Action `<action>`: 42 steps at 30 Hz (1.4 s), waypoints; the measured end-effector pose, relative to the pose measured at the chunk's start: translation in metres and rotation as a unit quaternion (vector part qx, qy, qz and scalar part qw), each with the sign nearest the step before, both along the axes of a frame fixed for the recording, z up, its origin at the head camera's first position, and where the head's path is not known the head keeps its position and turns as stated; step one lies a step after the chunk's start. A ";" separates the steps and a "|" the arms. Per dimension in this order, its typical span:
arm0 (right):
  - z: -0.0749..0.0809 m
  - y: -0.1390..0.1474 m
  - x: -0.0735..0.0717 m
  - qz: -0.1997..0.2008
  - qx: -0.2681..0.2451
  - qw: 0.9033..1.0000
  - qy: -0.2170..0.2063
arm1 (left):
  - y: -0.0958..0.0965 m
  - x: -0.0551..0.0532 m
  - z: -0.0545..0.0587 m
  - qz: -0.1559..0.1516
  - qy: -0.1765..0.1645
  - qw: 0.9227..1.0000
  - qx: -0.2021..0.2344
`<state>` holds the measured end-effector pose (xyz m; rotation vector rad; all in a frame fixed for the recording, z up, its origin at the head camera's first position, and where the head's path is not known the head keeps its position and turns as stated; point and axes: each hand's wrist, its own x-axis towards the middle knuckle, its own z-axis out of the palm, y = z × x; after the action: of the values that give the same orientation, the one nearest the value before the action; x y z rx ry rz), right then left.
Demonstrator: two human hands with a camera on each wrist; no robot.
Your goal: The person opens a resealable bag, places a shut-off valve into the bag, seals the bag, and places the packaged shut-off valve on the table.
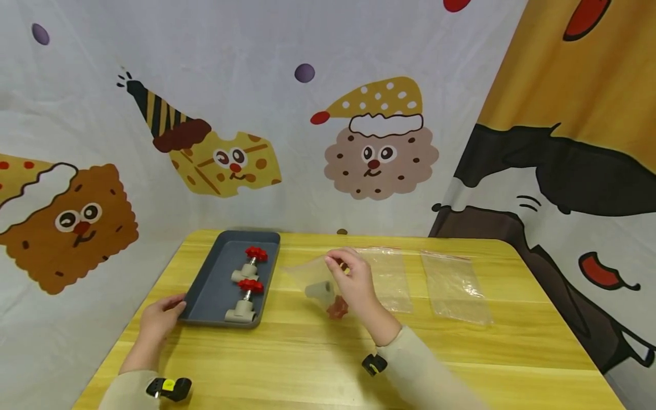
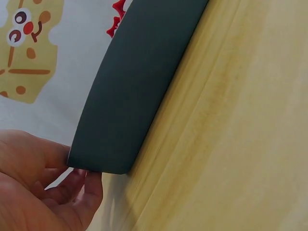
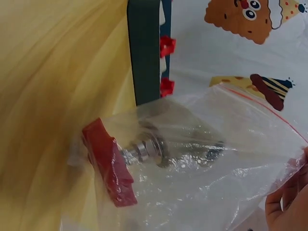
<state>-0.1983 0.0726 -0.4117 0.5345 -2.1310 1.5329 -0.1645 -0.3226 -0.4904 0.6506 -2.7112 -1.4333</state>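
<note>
My right hand (image 1: 356, 282) pinches the top edge of a clear zip bag (image 3: 260, 163) held up over the table. Inside the bag is a valve (image 1: 320, 291) with a grey pipe body and a red handwheel (image 3: 109, 163), hanging low in the plastic. At the left, my left hand (image 1: 158, 323) grips the near left corner of a dark grey tray (image 1: 210, 285); the left wrist view shows thumb and fingers at that corner. Two similar valves lie in the tray, one nearer (image 1: 241, 311) and one farther (image 1: 245, 274), both with red handwheels.
Two flat clear zip bags lie on the wooden table (image 1: 307, 364), one behind my right hand (image 1: 392, 279) and another farther right (image 1: 456, 285). A cartoon-printed cloth (image 1: 302, 142) hangs along the table's back edge.
</note>
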 end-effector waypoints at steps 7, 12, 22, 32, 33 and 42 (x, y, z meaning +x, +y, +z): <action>-0.004 -0.038 -0.006 -0.003 -0.033 0.999 -0.019 | 0.001 0.000 0.000 0.006 -0.002 1.000 0.012; -0.010 -0.054 -0.011 0.005 -0.036 0.999 -0.023 | 0.001 0.001 0.000 0.008 -0.008 1.000 0.012; -0.011 -0.059 -0.027 0.012 -0.055 0.996 -0.074 | 0.002 0.001 0.000 0.014 -0.007 1.000 0.016; -0.012 -0.050 -0.049 -0.014 -0.080 0.987 -0.136 | 0.002 0.002 -0.002 0.017 -0.002 1.000 0.012; -0.013 -0.049 -0.052 -0.017 -0.077 0.988 -0.136 | 0.002 0.002 -0.002 0.018 -0.002 1.000 0.009; -0.019 -0.043 -0.069 -0.049 -0.037 0.987 -0.146 | 0.003 0.000 -0.005 0.031 0.006 0.999 -0.008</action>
<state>-0.2671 0.0293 -0.4302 0.1851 -2.2622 1.7144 -0.1647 -0.3201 -0.4957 0.7160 -2.6655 -1.3965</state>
